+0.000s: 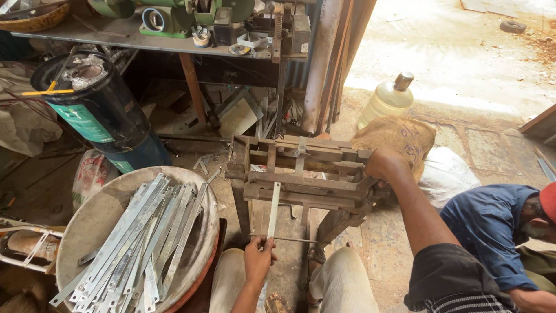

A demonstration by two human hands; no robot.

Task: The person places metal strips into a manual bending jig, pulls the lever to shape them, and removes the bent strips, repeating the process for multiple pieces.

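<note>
A rusty iron bench machine (301, 174) on legs stands in front of me. My left hand (258, 258) grips the near end of a flat pale metal strip (274, 208); the strip's far end goes into the machine. A thin rod (289, 239) crosses just beyond that hand. My right hand (382, 165) is closed over a part at the machine's right end, arm stretched out. My knees in light trousers (341, 284) sit below the machine.
A round pan (87, 223) at the lower left holds several similar metal strips (150, 232). A dark drum (98, 110) stands behind it. A cluttered workbench (174, 35) runs along the back. A plastic jug (388, 101) and a sack (399, 136) lie to the right. Another person in a blue shirt (492, 232) crouches at the right.
</note>
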